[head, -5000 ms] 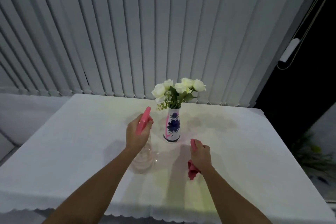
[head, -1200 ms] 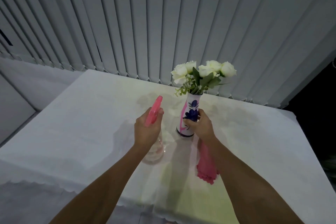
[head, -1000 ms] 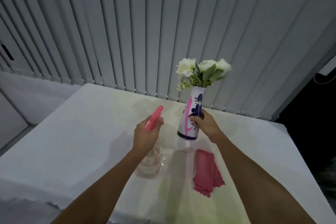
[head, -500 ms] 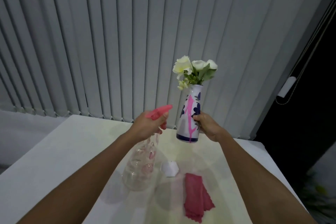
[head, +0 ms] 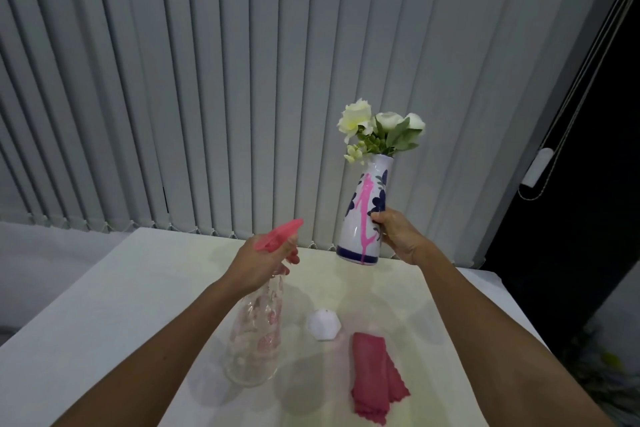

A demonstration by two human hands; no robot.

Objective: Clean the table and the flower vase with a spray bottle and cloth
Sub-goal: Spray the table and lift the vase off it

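1. Right hand grip wrapped around the flower vase, holding it up off the counter, tilted a bit, white flowers on top.
2. Left hand grip closed round the neck of the spray bottle, finger looks to be on the trigger; pink nozzle aims toward the vase. Clear bottle body hangs above the counter, near-left of center.
3. Cloth lies folded on the counter, near right, in neither hand. Small white object sits just left of it, can't tell what it is.
4. Progress guess: early. Vase lined up for spraying; no spray visible, can't tell if vase is wet.
5. Left to do: spray vase, wipe it with the cloth, set it down, then spray and wipe the counter. Counter shows no clear wipe marks.
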